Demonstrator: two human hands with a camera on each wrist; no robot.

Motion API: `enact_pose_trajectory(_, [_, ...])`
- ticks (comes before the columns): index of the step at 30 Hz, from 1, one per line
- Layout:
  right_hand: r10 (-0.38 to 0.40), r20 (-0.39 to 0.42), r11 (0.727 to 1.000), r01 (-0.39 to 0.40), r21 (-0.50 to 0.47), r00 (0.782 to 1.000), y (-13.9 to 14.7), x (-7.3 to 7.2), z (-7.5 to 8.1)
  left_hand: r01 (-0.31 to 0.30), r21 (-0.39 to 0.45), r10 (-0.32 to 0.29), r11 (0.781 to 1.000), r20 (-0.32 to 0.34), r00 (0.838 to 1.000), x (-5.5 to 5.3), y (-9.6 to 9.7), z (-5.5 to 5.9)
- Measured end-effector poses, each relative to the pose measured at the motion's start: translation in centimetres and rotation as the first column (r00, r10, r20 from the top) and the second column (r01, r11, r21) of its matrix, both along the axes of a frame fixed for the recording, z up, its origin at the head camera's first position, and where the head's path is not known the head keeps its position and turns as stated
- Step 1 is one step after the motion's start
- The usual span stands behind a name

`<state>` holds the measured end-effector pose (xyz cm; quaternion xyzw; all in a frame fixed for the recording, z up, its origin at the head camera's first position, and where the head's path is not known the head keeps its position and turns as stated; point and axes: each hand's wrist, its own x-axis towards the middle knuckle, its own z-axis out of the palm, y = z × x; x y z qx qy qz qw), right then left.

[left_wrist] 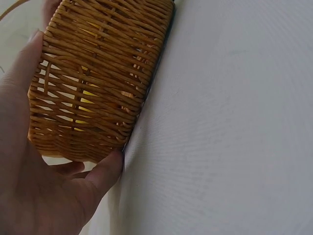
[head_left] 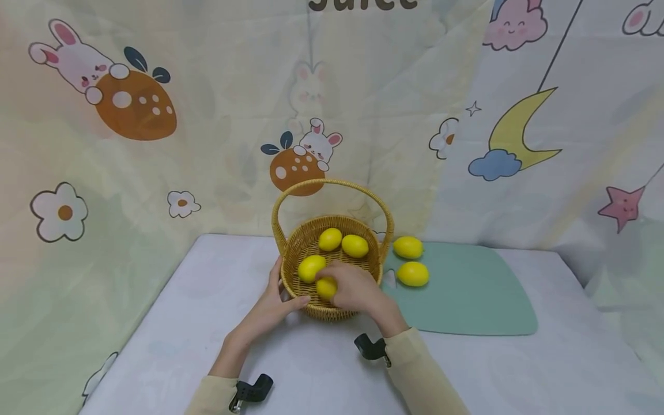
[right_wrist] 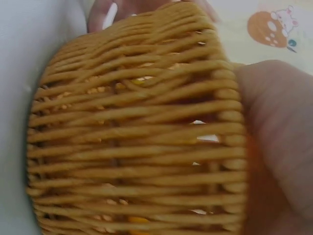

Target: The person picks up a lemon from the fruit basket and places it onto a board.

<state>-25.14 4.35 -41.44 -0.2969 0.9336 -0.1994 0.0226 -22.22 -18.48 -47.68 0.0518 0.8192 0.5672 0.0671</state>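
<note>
A round wicker basket (head_left: 332, 313) with a tall arched handle stands on the table. My left hand (head_left: 275, 301) grips its left side, thumb over the near rim; the left wrist view shows its fingers (left_wrist: 108, 171) against the woven wall. Reaching down into the basket, my right hand (head_left: 355, 288) has its fingers curled round a yellow lemon (head_left: 325, 287), partly hidden by the hand. Just left of it lies another lemon (head_left: 312, 269). Two more lemons, one left (head_left: 329, 239) and one right (head_left: 355, 246), lie toward the back inside. In the right wrist view the basket wall hides the fingertips.
Right of the basket, a green mat (head_left: 472, 294) lies on the white tabletop (head_left: 207, 300). On its left part are a rear lemon (head_left: 408, 247) and a front lemon (head_left: 412, 274), close together. A printed cloth backdrop (head_left: 223, 127) hangs behind the table.
</note>
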Motion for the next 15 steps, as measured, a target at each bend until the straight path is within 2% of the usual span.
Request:
enact_pose_trajectory(3, [-0.003, -0.015, 1.0, 0.002, -0.026, 1.0, 0.4, 0.2, 0.7, 0.002, -0.004, -0.003, 1.0, -0.019, 1.0, -0.2, -0.1, -0.4])
enact_pose_trajectory(10, [-0.059, -0.063, 0.994, 0.052, -0.099, 0.996, 1.8, 0.7, 2.3, 0.003, -0.013, -0.003, 1.0, -0.029, 1.0, -0.2, -0.1, -0.4])
enact_pose_trajectory(15, [-0.073, -0.086, 0.99, 0.061, -0.127, 0.994, 3.2, 1.7, 3.7, 0.006, -0.02, -0.007, 1.0, -0.025, 1.0, -0.1, -0.1, -0.5])
